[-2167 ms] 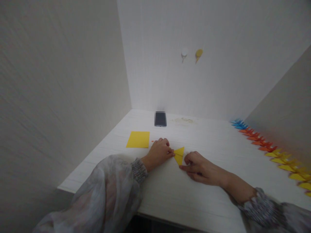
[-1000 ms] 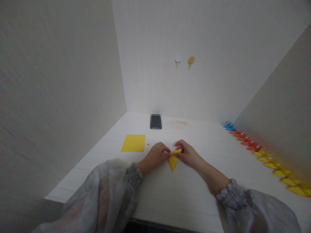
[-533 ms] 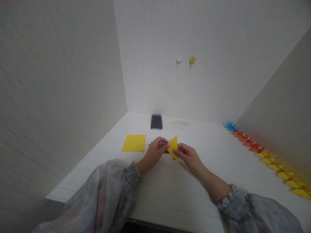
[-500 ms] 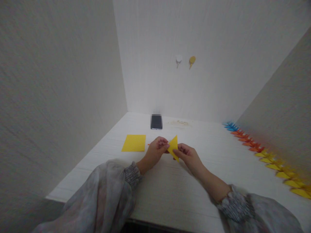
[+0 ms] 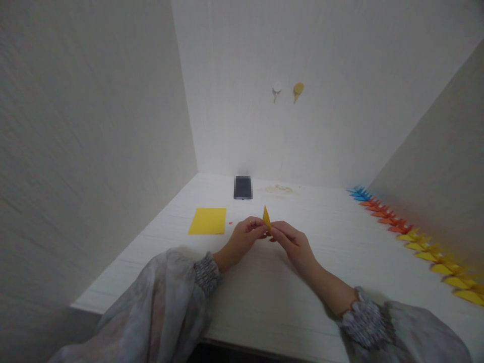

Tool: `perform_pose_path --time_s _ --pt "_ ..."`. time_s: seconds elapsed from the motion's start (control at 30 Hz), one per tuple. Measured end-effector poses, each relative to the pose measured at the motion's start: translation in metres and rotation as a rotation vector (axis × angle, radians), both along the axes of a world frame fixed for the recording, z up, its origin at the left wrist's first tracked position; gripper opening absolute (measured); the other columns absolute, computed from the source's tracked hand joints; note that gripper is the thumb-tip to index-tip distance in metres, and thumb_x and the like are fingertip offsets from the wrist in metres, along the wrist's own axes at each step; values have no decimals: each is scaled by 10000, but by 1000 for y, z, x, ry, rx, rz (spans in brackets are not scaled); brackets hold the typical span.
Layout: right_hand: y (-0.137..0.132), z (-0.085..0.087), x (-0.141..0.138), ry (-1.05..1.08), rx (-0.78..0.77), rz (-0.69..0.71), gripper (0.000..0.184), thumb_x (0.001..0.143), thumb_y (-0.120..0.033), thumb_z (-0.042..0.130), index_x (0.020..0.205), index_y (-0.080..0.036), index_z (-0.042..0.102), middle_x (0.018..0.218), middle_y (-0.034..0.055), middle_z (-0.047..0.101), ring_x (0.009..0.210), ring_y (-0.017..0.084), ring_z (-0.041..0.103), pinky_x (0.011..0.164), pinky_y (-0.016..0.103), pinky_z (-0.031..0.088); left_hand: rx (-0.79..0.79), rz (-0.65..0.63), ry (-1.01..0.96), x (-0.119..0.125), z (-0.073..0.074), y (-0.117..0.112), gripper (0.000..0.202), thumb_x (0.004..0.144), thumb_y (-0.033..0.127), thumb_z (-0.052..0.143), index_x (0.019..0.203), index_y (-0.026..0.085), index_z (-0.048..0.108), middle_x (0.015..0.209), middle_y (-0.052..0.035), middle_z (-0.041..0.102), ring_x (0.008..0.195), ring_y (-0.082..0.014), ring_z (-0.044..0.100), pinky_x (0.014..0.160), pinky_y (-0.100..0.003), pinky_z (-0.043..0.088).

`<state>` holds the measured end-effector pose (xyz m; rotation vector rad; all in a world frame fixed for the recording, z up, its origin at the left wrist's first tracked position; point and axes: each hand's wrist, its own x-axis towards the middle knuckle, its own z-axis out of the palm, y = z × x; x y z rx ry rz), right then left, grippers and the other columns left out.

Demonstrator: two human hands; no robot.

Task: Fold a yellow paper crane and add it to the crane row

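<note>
A folded piece of yellow origami paper [image 5: 266, 217] is pinched between both hands above the table, its narrow point standing up. My left hand [image 5: 247, 234] grips it from the left with thumb and fingers closed. From the right, my right hand [image 5: 293, 238] is closed on it too, and the fingertips of both hands nearly meet. The paper's lower part is hidden behind the fingers. Left of my left hand lies a flat yellow paper square [image 5: 207, 221], with a tiny orange scrap [image 5: 230, 223] beside it.
Along the right wall runs a row of folded paper figures: blue [image 5: 360, 193], orange-red [image 5: 385, 214] and yellow [image 5: 438, 259]. A dark, phone-like object [image 5: 242, 188] lies by the back wall. A white hook [image 5: 277, 87] and a yellow hook [image 5: 298, 88] are on that wall.
The yellow paper in my hands has gone from a wide triangle to a narrow upright point. My hands have drawn closer together, and the orange scrap shows more fully.
</note>
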<state>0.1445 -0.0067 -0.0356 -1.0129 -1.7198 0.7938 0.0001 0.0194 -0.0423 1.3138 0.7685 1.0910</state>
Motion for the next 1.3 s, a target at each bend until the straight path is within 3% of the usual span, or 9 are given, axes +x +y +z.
perform_pose_path --time_s 0.17,0.53,0.9,1.1,1.3 --pt "3 0 3 66 -81 29 181 769 -323 511 814 -232 660 847 39 612 793 164 557 732 310 456 0 5 -1 -1 -2 1 248 679 354 590 744 118 550 731 -14 562 712 -106 536 752 -298 442" --pt "3 -2 5 191 -234 77 181 726 -324 565 833 -218 666 888 37 620 807 157 563 748 306 452 -64 26 -65 -2 -2 3 244 631 315 641 733 110 557 705 -16 605 660 -101 564 726 -310 461" --pt "2 -1 1 238 -249 38 158 713 -305 577 815 -224 667 848 28 645 730 142 585 686 293 483 -72 19 -89 -4 -3 3 215 655 291 621 731 106 540 744 -27 608 685 -110 583 754 -349 469" --pt "2 -7 1 255 -163 -49 240 731 -296 552 950 -219 613 918 45 638 765 159 598 674 320 500 -72 10 -108 -4 -2 2 210 680 296 598 726 101 536 733 -24 595 693 -111 580 757 -344 475" --pt "0 -4 1 132 -94 -28 156 737 -299 545 821 -205 637 861 38 620 774 157 582 689 301 493 -70 14 -97 -4 -2 2 196 686 284 591 723 100 533 731 -28 592 700 -119 577 758 -359 477"
